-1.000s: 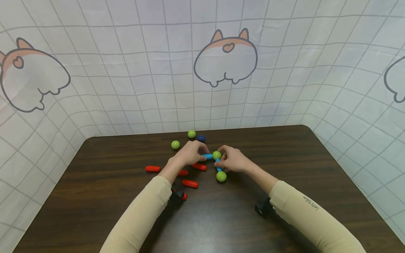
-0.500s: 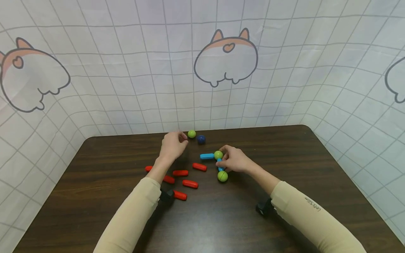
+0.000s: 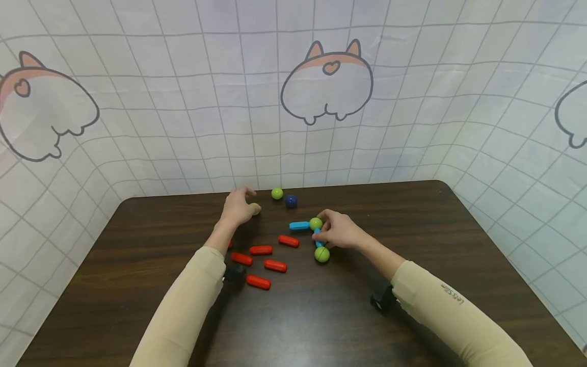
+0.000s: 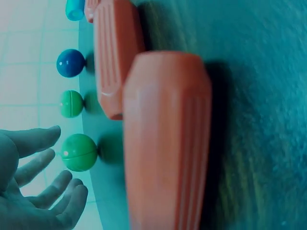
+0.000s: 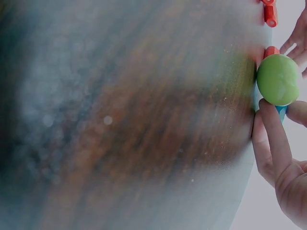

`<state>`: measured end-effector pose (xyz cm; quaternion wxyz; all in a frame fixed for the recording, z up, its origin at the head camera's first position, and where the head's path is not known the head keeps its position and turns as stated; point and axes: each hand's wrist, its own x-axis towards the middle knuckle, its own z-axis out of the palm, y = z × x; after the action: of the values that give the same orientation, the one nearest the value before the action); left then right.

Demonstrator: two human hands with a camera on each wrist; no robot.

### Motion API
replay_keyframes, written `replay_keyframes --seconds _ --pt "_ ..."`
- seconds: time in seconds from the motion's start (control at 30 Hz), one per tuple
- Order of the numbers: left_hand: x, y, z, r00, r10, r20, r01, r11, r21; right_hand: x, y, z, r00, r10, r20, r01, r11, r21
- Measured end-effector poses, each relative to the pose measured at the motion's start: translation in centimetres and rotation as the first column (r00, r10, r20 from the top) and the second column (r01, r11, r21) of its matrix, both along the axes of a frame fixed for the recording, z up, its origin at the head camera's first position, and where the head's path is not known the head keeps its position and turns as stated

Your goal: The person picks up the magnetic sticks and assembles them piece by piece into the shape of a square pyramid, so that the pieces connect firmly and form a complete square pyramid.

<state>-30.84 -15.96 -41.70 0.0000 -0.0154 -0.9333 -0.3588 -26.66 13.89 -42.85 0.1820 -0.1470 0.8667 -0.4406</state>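
My left hand (image 3: 235, 209) is at the back of the table with its fingers spread around a green ball (image 4: 79, 152); in the left wrist view a gap shows between fingertips and ball. My right hand (image 3: 343, 231) pinches a short blue rod (image 3: 318, 238) between thumb and fingers. At that rod's far end sits one green ball (image 3: 315, 224), at its near end a second green ball (image 5: 278, 79). Another blue rod (image 3: 299, 225) extends left from the far ball, forming a bent chain lying on the table.
Several loose red rods lie left of the chain, including a nearer red rod (image 3: 258, 282) and a farther red rod (image 3: 288, 241). At the back edge rest a green ball (image 3: 277, 193) and a dark blue ball (image 3: 291, 201). A white patterned cloth (image 3: 220, 112) hangs behind the table (image 3: 330, 316).
My left hand has let go of the left blue rod and moved left and back to the green ball. The right hand keeps its pinch almost in place.
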Motion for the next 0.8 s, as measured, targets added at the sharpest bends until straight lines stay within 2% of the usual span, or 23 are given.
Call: replay_keyframes --seconds 0.1,0.43,0.8 --pt "-0.12 -0.11 -0.07 1.0 -0.016 0.018 0.016 1.0 0.023 0.01 -0.03 0.03 1.0 0.001 -0.002 -0.001 1.0 0.003" --pt "-0.02 -0.44 -0.06 0.997 -0.015 0.071 0.018 0.999 -0.029 -0.09 -0.11 0.13 1.0 0.006 -0.005 -0.006 1.0 0.016" --pt "0.57 -0.42 -0.01 0.991 -0.078 0.105 0.08 0.997 -0.011 0.09 -0.05 0.24 1.0 -0.001 -0.001 0.001 1.0 0.022"
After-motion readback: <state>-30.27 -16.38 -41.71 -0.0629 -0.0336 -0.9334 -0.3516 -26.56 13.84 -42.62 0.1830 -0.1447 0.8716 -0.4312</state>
